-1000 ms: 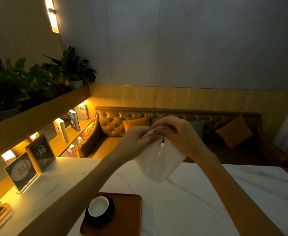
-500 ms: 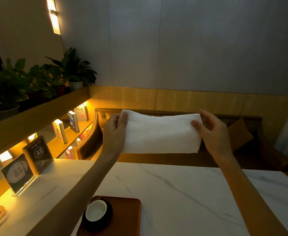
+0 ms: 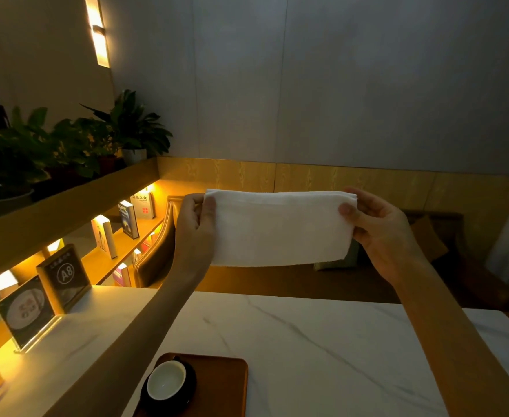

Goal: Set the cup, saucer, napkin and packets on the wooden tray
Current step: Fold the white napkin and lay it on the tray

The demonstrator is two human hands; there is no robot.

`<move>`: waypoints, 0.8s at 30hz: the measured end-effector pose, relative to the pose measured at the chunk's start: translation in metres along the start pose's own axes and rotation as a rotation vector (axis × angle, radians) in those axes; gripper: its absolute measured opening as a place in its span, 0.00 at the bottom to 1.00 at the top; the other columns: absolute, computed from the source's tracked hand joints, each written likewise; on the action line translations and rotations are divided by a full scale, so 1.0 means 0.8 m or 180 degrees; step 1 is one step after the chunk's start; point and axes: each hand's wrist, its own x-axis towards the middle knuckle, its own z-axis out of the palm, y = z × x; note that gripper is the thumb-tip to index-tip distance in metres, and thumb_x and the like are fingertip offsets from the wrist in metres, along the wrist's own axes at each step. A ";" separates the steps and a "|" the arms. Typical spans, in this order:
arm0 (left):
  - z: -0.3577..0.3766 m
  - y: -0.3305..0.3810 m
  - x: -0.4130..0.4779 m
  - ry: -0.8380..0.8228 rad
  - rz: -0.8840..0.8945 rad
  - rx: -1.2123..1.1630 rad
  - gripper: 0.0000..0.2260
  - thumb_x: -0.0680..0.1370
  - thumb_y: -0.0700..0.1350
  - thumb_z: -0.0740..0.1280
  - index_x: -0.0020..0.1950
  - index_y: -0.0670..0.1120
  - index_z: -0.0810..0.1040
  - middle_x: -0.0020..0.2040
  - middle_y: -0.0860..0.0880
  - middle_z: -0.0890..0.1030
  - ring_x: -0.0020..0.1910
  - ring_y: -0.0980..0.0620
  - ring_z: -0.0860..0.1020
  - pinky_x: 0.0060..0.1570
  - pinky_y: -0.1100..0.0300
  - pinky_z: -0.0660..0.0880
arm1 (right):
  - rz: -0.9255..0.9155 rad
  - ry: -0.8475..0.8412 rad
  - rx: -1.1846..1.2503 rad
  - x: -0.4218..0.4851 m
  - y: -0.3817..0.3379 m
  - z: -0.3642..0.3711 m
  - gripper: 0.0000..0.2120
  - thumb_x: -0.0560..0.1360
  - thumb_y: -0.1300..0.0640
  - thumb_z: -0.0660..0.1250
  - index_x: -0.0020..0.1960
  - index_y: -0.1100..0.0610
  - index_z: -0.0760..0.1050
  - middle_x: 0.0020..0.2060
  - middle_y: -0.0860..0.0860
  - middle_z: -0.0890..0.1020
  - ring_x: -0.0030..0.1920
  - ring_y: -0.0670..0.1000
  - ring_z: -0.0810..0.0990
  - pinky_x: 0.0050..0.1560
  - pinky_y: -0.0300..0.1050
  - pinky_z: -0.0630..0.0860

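both hands stretch the napkin above the table

left hand [image 3: 194, 230] pinches the upper left corner of the white napkin [image 3: 280, 228], thumb on the near face and fingers curled behind the cloth. right hand [image 3: 378, 228] grips the upper right corner the same way, thumb pressed on the front and fingers folded behind. so both hands are clamped on the napkin, which hangs between them as a wide folded rectangle, top edge roughly level, lower edge free and sagging slightly toward the right. it is held up in the air, well above the white marble table [image 3: 322, 356] and touching nothing but the hands.

lower in the view, a wooden tray [image 3: 226, 383] lies on the table near the front edge, partly cut off by the frame. on its left part sits a dark saucer [image 3: 191, 389], and a cup [image 3: 166, 380] with a pale inside stands upright on the saucer. the left forearm crosses just beside the tray on its left.

at the far left of the table stand a clear menu stand [image 3: 24, 314] and a dark sign marked a8 [image 3: 65, 275]. packets cannot be made out in this dim view.
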 end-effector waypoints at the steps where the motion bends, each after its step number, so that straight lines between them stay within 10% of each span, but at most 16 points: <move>1: -0.001 -0.001 0.000 0.0010 0.0008 0.0015 0.10 0.79 0.58 0.56 0.55 0.56 0.69 0.51 0.53 0.76 0.51 0.52 0.79 0.46 0.51 0.79 | 0.0017 -0.0018 0.0012 -0.001 0.000 0.000 0.18 0.73 0.59 0.69 0.63 0.52 0.76 0.57 0.51 0.81 0.56 0.55 0.81 0.49 0.53 0.83; 16: -0.005 0.002 -0.003 -0.0043 0.0035 0.0131 0.13 0.77 0.60 0.56 0.56 0.55 0.67 0.55 0.47 0.76 0.53 0.45 0.78 0.50 0.39 0.79 | 0.0110 -0.0218 0.0288 -0.006 0.007 -0.008 0.18 0.71 0.55 0.70 0.61 0.51 0.77 0.54 0.50 0.84 0.54 0.53 0.83 0.48 0.51 0.82; 24: 0.000 0.002 -0.007 -0.0075 0.0078 0.0102 0.09 0.81 0.56 0.57 0.57 0.54 0.67 0.54 0.49 0.76 0.49 0.54 0.78 0.40 0.60 0.74 | 0.0154 -0.0420 0.0123 -0.008 0.015 -0.015 0.16 0.73 0.53 0.69 0.61 0.49 0.77 0.55 0.51 0.82 0.55 0.53 0.83 0.49 0.50 0.82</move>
